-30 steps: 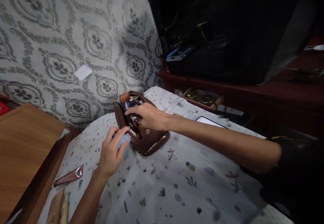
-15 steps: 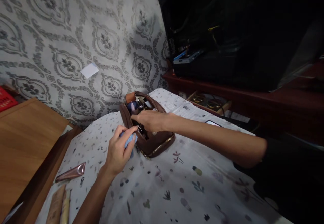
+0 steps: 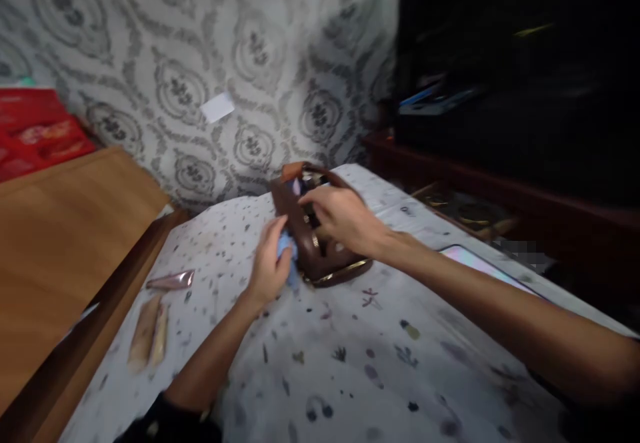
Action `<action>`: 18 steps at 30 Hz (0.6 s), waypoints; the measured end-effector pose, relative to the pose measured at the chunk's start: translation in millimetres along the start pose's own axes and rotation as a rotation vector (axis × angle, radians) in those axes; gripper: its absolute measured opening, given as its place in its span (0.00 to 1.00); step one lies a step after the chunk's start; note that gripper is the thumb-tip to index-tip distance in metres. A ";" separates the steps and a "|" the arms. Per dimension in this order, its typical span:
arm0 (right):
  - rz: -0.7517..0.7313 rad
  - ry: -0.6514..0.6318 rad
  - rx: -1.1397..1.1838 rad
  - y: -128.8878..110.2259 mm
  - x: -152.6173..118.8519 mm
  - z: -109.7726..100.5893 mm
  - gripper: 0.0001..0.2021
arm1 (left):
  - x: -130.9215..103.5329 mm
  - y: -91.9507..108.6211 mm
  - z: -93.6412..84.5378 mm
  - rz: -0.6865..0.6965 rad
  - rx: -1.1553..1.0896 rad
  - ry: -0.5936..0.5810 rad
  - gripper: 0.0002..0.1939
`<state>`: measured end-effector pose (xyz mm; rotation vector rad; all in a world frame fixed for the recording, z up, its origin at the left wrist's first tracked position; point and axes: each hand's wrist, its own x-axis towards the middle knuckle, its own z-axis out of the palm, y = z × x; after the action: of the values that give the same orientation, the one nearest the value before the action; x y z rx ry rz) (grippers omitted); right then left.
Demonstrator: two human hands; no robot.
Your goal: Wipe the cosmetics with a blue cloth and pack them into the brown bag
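Observation:
A brown zippered bag (image 3: 300, 226) stands unzipped on the patterned white cloth, with several small cosmetic items inside. My right hand (image 3: 345, 219) reaches into its opening from the right, fingers bent and partly hidden; what they grip, if anything, I cannot make out. Close against the bag's near left side is my left hand (image 3: 270, 263), its fingers closed on a crumpled light blue cloth (image 3: 287, 248). To the left lie a shiny pink tube (image 3: 173, 280), a tan flat tube (image 3: 145, 333) and a slimmer pale yellow one (image 3: 159, 336).
A smartphone (image 3: 485, 266) lies beneath my right forearm. Wooden furniture (image 3: 75, 243) borders the left side, with a red package (image 3: 40, 133) on top. Patterned wallpaper rises behind. On the right stand a dark red shelf (image 3: 500, 183) and a large dark screen.
The view has swung left, so everything appears shifted right. My right hand has lifted slightly within the bag opening. My left hand keeps the blue cloth beside the bag.

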<state>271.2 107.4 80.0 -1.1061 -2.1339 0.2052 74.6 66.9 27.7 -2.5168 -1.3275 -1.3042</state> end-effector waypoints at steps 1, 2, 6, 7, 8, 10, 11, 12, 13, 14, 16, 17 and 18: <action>-0.039 0.096 0.026 -3.4 -3.9 4.8 0.17 | -0.1 0.6 0.2 0.004 -0.021 -0.055 0.23; -0.094 0.167 0.062 -7.0 -7.9 10.1 0.16 | -0.1 1.3 -1.0 -0.019 -0.043 -0.123 0.24; -0.279 0.299 0.191 -25.6 -26.0 32.8 0.14 | -8.3 2.5 -14.6 -0.057 -0.059 -0.056 0.21; -0.304 0.305 0.209 -30.9 -31.0 38.7 0.14 | -14.0 1.7 -19.1 -0.060 -0.036 -0.044 0.21; -0.326 0.305 0.225 -36.0 -35.7 45.0 0.13 | -21.2 0.0 -24.0 -0.065 0.003 -0.044 0.21; -0.364 0.282 0.252 -44.7 -44.1 59.2 0.13 | -38.2 -7.3 -35.2 -0.102 0.159 -0.083 0.23; -0.380 0.262 0.264 -48.1 -47.6 67.1 0.13 | -47.3 -13.0 -42.2 -0.142 0.273 -0.125 0.24; -0.390 0.238 0.273 -50.6 -50.4 75.5 0.13 | -56.2 -19.9 -50.4 -0.195 0.393 -0.169 0.25; -0.394 0.209 0.279 -52.5 -52.8 84.3 0.12 | -64.7 -27.7 -60.2 -0.265 0.518 -0.220 0.25; -0.389 0.178 0.282 -53.9 -54.9 93.3 0.12 | -72.7 -35.9 -71.6 -0.338 0.606 -0.248 0.25; -0.363 0.108 0.288 -56.1 -58.4 111.4 0.12 | -87.6 -51.1 -98.6 -0.494 0.753 -0.272 0.24; -0.347 0.072 0.295 -57.1 -60.2 120.2 0.12 | -94.6 -57.1 -113.1 -0.569 0.826 -0.281 0.24; -0.330 0.033 0.302 -58.1 -62.2 128.7 0.12 | -101.6 -61.8 -127.4 -0.642 0.894 -0.289 0.25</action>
<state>172.3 46.2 -21.4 -0.5725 -2.1331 0.3377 -82.3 -8.6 21.0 -1.7226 -2.2248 -0.1803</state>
